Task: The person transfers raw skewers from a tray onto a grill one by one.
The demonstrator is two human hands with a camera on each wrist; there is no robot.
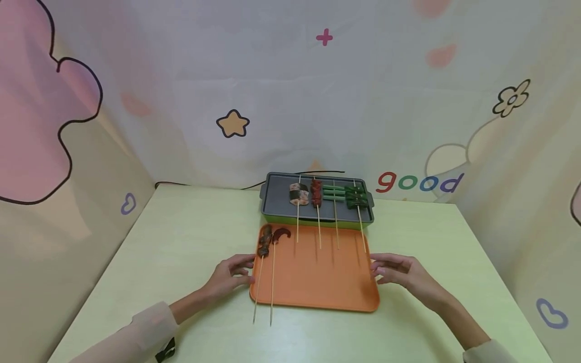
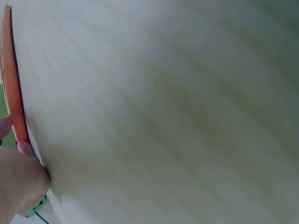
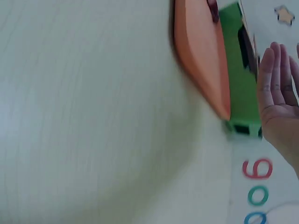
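An orange tray [image 1: 317,282] lies on the table in front of a green grill box with a dark grey top [image 1: 279,199]. At the tray's left edge, my left hand [image 1: 229,275] holds the rim; in the left wrist view the thumb and a fingertip lie against the orange rim [image 2: 15,93]. My right hand [image 1: 404,272] is at the tray's right edge, its fingers straight in the right wrist view. A brown meat skewer [image 1: 264,242] and a dark red curled tentacle-like skewer [image 1: 281,233] lie on the tray's left side, sticks over its front edge.
On the grill lie a pale skewer with a dark band [image 1: 298,194], a red meat skewer [image 1: 316,194], a green stalk skewer [image 1: 333,193] and a dark green leafy skewer [image 1: 356,196]. Their sticks overhang the tray. A printed cloth [image 1: 281,91] hangs behind the table.
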